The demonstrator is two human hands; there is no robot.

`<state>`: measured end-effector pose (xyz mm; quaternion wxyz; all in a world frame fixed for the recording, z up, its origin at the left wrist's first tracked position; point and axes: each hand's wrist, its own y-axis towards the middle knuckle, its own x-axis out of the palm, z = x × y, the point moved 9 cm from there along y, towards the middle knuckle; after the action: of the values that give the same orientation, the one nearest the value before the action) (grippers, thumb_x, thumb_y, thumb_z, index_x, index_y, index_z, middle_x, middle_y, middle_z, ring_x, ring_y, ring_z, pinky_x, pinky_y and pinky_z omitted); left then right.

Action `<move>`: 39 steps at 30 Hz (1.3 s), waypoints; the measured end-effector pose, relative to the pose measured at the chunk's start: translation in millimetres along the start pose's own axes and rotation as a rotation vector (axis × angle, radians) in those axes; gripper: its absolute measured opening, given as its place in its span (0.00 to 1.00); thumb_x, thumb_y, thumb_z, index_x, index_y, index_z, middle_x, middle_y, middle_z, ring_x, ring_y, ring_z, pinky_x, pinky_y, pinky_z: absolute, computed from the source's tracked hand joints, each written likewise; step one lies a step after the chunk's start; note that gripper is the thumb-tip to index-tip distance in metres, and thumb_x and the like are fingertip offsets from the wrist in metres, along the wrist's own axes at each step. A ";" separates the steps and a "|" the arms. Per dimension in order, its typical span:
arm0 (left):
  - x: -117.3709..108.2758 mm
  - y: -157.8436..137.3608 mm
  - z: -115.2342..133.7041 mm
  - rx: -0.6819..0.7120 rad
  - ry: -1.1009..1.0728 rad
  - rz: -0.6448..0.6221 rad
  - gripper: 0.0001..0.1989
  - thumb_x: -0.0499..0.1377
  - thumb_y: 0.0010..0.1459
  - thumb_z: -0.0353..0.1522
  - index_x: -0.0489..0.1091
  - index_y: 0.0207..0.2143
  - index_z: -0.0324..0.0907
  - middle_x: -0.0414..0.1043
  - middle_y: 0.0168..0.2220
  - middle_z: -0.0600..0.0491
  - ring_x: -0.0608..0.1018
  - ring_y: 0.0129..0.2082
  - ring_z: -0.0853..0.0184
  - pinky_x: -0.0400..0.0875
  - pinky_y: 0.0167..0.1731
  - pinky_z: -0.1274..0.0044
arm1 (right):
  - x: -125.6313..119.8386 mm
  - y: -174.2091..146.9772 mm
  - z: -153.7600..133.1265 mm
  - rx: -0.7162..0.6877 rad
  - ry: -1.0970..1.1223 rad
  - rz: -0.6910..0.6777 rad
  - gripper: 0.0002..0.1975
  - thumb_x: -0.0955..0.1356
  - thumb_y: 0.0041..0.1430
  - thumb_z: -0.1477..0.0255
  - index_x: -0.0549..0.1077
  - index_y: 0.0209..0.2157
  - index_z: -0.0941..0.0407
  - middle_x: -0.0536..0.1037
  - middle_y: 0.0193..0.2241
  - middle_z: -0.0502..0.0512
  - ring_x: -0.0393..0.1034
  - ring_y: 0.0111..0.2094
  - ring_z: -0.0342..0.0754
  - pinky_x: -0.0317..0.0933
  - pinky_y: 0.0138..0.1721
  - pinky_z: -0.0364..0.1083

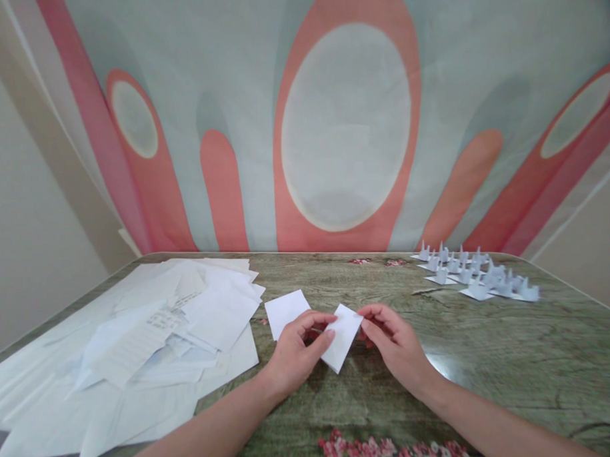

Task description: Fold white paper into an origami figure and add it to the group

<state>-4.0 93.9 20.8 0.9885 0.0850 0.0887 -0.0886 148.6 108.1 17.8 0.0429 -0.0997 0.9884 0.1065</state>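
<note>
A small folded piece of white paper (342, 340) is held up between my two hands, tilted, above the table. My left hand (301, 345) pinches its left edge between thumb and fingers. At its upper right corner, the thumb and forefinger of my right hand (394, 338) close on the paper. Behind my left hand lies a flat white square of paper (285, 309), partly covered by the fingers.
A heap of loose white sheets (222, 305), some with printed text, spreads over the left of the table (530, 370). Several small folded paper figures (478, 288) stand at the back right. A patterned backdrop (255, 73) rises behind the table's far edge.
</note>
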 end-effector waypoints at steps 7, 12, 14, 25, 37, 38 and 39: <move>1.3 0.8 1.1 0.015 0.031 -0.017 0.13 0.58 0.54 0.35 0.71 0.41 0.40 0.70 0.40 0.49 0.72 0.38 0.65 0.67 0.36 0.78 | 8.3 -0.9 1.7 0.006 -0.063 -0.078 0.06 0.64 0.56 0.72 0.67 0.37 0.55 0.67 0.27 0.48 0.62 0.27 0.42 0.58 0.28 0.41; 2.0 0.8 0.5 0.021 0.031 -0.026 0.12 0.58 0.54 0.34 0.71 0.41 0.41 0.70 0.40 0.49 0.73 0.39 0.64 0.67 0.36 0.77 | 13.2 -1.7 -6.6 -0.087 -0.052 -0.115 0.06 0.63 0.55 0.74 0.69 0.35 0.55 0.66 0.34 0.51 0.62 0.31 0.43 0.60 0.31 0.42; 2.0 0.7 -0.2 0.021 0.026 -0.025 0.12 0.58 0.54 0.34 0.71 0.41 0.41 0.70 0.40 0.49 0.73 0.39 0.64 0.67 0.37 0.77 | 13.5 -1.6 -8.7 -0.113 -0.043 -0.119 0.06 0.63 0.55 0.74 0.70 0.34 0.55 0.66 0.36 0.52 0.63 0.33 0.44 0.61 0.32 0.42; 5.5 -1.0 -0.4 0.001 0.007 -0.058 0.14 0.59 0.54 0.34 0.70 0.43 0.39 0.71 0.41 0.48 0.73 0.40 0.63 0.67 0.39 0.75 | 11.4 0.0 -4.4 -0.072 0.001 -0.090 0.07 0.63 0.57 0.69 0.70 0.35 0.55 0.68 0.36 0.53 0.65 0.33 0.45 0.64 0.33 0.44; 4.6 0.5 -12.9 -0.078 -0.033 -0.044 0.16 0.65 0.45 0.33 0.72 0.38 0.38 0.74 0.32 0.50 0.73 0.30 0.67 0.66 0.31 0.78 | 10.5 -0.9 -11.0 -0.107 -0.105 -0.085 0.06 0.63 0.55 0.71 0.71 0.34 0.55 0.69 0.36 0.53 0.65 0.34 0.45 0.61 0.34 0.43; 4.8 0.4 -14.0 -0.083 -0.032 -0.046 0.15 0.65 0.45 0.33 0.73 0.37 0.38 0.74 0.31 0.50 0.72 0.29 0.68 0.66 0.31 0.78 | 11.0 -1.1 -12.5 -0.122 -0.122 -0.092 0.06 0.63 0.55 0.72 0.71 0.34 0.55 0.70 0.36 0.53 0.65 0.35 0.46 0.61 0.35 0.43; 5.1 0.3 -15.0 -0.089 -0.034 -0.047 0.15 0.65 0.45 0.34 0.73 0.37 0.38 0.74 0.31 0.51 0.72 0.29 0.68 0.65 0.30 0.78 | 11.9 -1.5 -13.7 -0.134 -0.133 -0.102 0.06 0.64 0.54 0.73 0.71 0.34 0.55 0.70 0.36 0.53 0.65 0.36 0.46 0.61 0.36 0.44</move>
<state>-1.4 96.2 5.4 0.9903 0.0372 0.0777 -0.1094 136.4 101.4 29.5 0.1069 -0.1453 0.9676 0.1765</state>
